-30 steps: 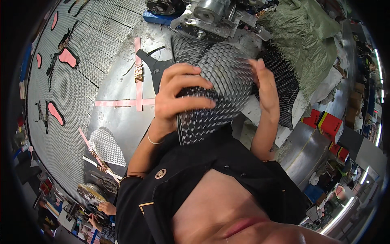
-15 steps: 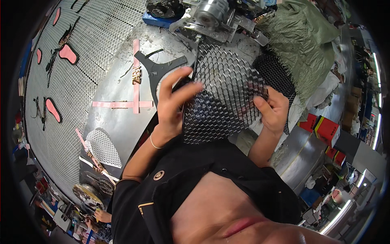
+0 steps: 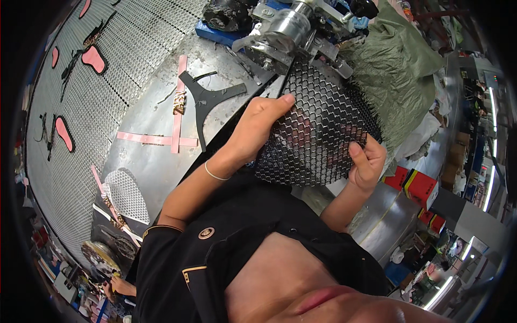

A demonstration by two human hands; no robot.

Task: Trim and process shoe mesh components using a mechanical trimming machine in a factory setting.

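A curved piece of black open mesh (image 3: 318, 113) is stretched between my two hands, its upper end running in beneath the metal head of a machine (image 3: 288, 32). My left hand (image 3: 256, 126) is closed on the mesh's left edge, thumb on top and the other fingers showing faintly through the holes from below. At the lower right edge, my right hand (image 3: 368, 161) pinches the mesh between thumb and fingers, some of them behind it. What the machine does to the mesh's upper edge is hidden under its metal parts.
On the metal table left of me lie a black Y-shaped piece (image 3: 206, 102), crossed pink strips (image 3: 176, 129) with gold ornaments, and a white mesh piece (image 3: 126, 196). Pink sole-shaped pieces (image 3: 95, 59) rest on a mesh belt (image 3: 145, 54). A green sack (image 3: 404, 81) stands right.
My left hand has gone from spread fingers over the mesh to a closed grip on its left edge. The mesh has shifted slightly to the right; my right hand keeps its pinch.
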